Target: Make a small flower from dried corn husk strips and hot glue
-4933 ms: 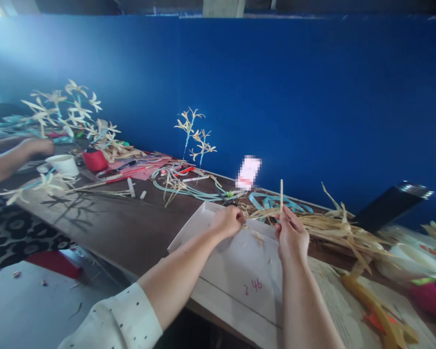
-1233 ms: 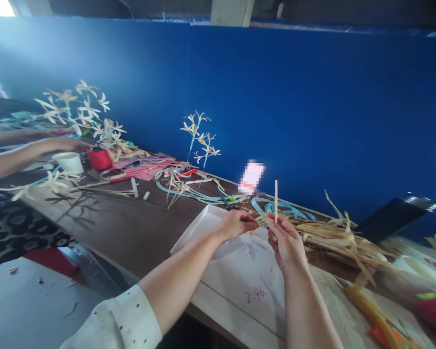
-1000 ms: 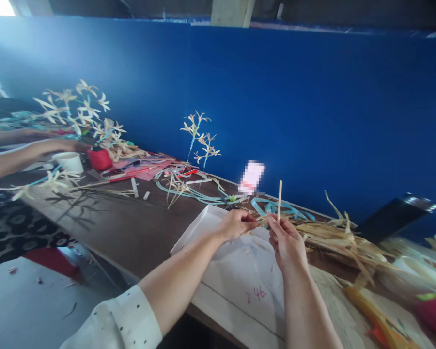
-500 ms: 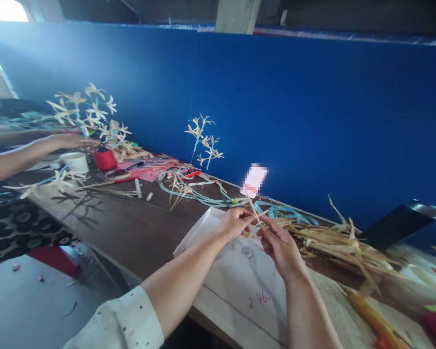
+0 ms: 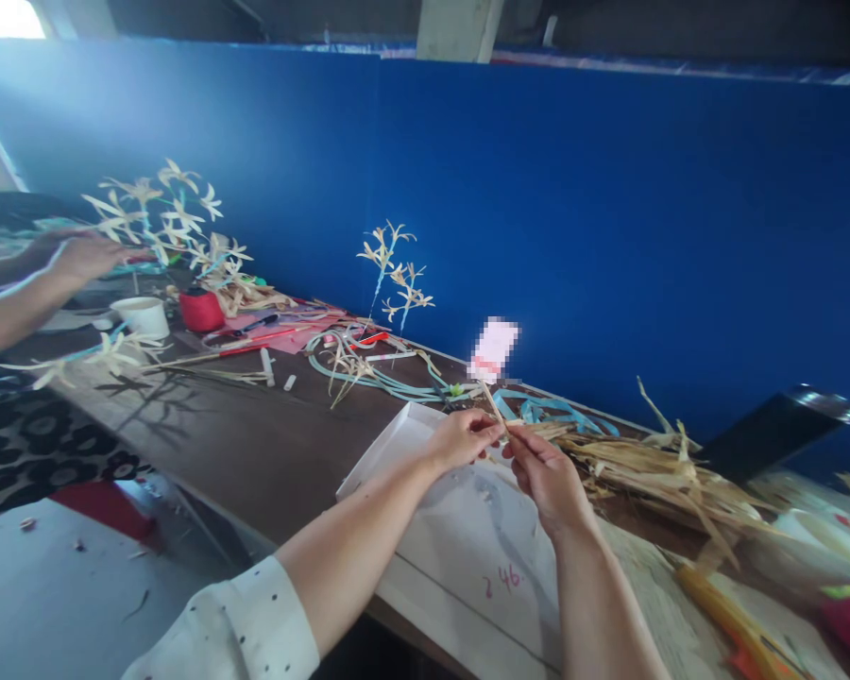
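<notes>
My left hand (image 5: 467, 437) pinches a thin pale strip (image 5: 494, 404), which looks like dried husk, between thumb and fingers. Close beside it, my right hand (image 5: 547, 474) is closed on the lower end of the same strip. Both hands are over a shallow white box (image 5: 397, 439) with "246" written in red on the flat white surface near me. Just beyond my right hand lies a pile of dried husk (image 5: 652, 472). Light blue ribbon (image 5: 552, 413) is behind my fingers.
At left, a co-worker's hand (image 5: 92, 253) reaches near husk flowers (image 5: 177, 212), a white cup (image 5: 142, 318) and red yarn (image 5: 200, 310). Two flower stems (image 5: 386, 255) stand before the blue partition (image 5: 609, 236). A yellow-handled tool (image 5: 726, 619) lies at right.
My right fingers have shifted slightly and now curl tighter around the strip, nearer my left fingertips. The co-worker's hands have moved left, away from the red yarn.
</notes>
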A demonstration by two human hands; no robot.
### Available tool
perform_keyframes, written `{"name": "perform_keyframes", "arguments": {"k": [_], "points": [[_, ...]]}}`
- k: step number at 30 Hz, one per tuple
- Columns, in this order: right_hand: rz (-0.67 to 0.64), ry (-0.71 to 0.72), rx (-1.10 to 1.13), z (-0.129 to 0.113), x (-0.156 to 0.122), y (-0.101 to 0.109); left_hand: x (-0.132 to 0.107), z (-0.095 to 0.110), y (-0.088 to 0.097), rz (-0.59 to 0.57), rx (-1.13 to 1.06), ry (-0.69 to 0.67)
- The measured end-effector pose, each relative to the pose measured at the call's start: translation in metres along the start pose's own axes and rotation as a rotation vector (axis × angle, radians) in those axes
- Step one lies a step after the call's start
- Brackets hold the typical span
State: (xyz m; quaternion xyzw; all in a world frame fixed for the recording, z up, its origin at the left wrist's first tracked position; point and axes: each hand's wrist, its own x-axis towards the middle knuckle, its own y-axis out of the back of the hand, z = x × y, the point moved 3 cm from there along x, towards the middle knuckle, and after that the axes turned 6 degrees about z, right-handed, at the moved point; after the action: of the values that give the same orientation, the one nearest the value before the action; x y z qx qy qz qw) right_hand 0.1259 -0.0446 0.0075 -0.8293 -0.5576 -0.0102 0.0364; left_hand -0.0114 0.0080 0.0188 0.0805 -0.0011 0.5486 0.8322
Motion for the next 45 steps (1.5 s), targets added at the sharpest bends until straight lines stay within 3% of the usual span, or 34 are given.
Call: {"name": "perform_keyframes", "arguments": {"k": [6, 13, 23, 29, 32, 34, 37, 41, 45], "points": [[0.011, 0.050, -0.081, 0.000, -0.001, -0.003, 0.001, 0.005, 0.003, 0.093, 0.129, -0.133], [0.082, 0.449, -0.358, -0.014, -0.006, -0.010, -0.001, 0.008, 0.003, 0.213, 0.170, -0.214], [0.159, 0.512, -0.439, -0.013, -0.005, -0.008, -0.003, 0.009, 0.001, 0.218, 0.167, -0.171], [0.327, 0.381, -0.420, -0.006, 0.003, 0.011, -0.002, 0.006, -0.001, 0.223, 0.175, -0.170], [0.416, 0.212, -0.127, -0.003, 0.006, 0.022, -0.002, 0.005, 0.001, 0.229, 0.158, -0.161], [0.347, 0.098, 0.123, -0.003, 0.005, 0.021, -0.001, 0.006, 0.003, 0.236, 0.145, -0.167], [0.101, -0.028, 0.284, -0.006, 0.000, 0.007, -0.001, 0.005, 0.004, 0.241, 0.122, -0.152], [-0.082, -0.091, 0.239, -0.006, -0.008, -0.007, -0.001, 0.005, 0.001, 0.222, 0.115, -0.170], [-0.108, -0.053, 0.133, 0.000, -0.005, -0.009, -0.003, 0.007, -0.003, 0.206, 0.133, -0.262]]}}
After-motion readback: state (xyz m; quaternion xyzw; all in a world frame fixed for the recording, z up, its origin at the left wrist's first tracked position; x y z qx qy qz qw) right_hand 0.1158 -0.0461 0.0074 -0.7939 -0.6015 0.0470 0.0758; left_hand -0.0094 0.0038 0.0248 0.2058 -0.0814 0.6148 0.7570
